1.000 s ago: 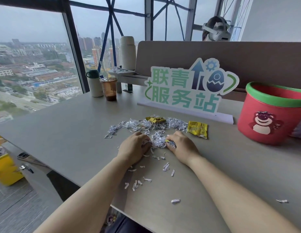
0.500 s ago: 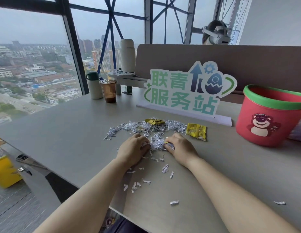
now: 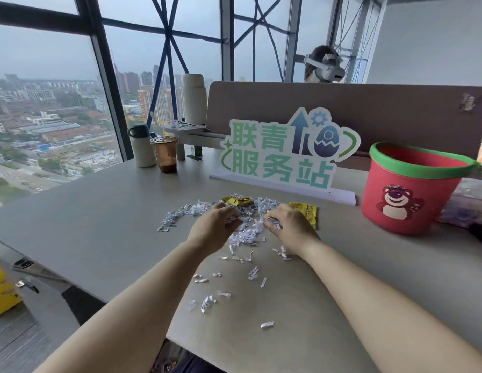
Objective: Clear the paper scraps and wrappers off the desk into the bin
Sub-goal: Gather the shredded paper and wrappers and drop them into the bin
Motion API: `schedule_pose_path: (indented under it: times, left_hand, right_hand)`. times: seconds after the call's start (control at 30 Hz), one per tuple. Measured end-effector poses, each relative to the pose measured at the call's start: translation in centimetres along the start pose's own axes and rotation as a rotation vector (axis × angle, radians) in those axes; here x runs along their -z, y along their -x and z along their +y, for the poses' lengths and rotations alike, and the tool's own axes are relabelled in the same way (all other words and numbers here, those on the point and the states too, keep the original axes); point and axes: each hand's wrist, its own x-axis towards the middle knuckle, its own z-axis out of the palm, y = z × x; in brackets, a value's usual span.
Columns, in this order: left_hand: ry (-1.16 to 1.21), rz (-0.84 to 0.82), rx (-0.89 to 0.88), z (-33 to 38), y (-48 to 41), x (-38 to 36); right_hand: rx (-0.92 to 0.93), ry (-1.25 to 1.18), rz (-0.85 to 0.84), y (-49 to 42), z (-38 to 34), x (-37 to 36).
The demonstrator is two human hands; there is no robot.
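Note:
White paper scraps (image 3: 245,234) lie heaped in the middle of the grey desk (image 3: 100,224), with loose bits trailing toward me. My left hand (image 3: 215,227) and my right hand (image 3: 288,227) curl over the heap from either side, fingers pinched on scraps. One yellow wrapper (image 3: 238,201) lies crumpled just beyond the heap. A second yellow wrapper (image 3: 307,212) lies flat right of my right hand. The red bin (image 3: 412,189) with a green rim and a bear picture stands at the right.
A green-lettered sign (image 3: 285,152) stands behind the heap. A brown drink cup (image 3: 164,154) and a white flask (image 3: 141,145) are at the back left by the window. A brown partition (image 3: 369,109) closes the far side, a person's head with a headset beyond it.
Both hands have shifted slightly forward into the heap and lifted a little, with fingers closing on scraps. The pile between them is more bunched.

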Motion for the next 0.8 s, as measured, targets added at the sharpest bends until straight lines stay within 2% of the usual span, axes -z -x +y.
schedule_pose_path:
  times: [0.57,0.8]
  left_hand:
    - [0.163,0.003,-0.214,13.4,-7.1,0.1]
    - [0.15,-0.016,-0.322,19.2,-9.3,-0.8]
  right_hand:
    - [-0.093,0.125,0.213,2.5,3.8,13.1]
    - [-0.155,0.155,0.325,4.1,5.9,18.6]
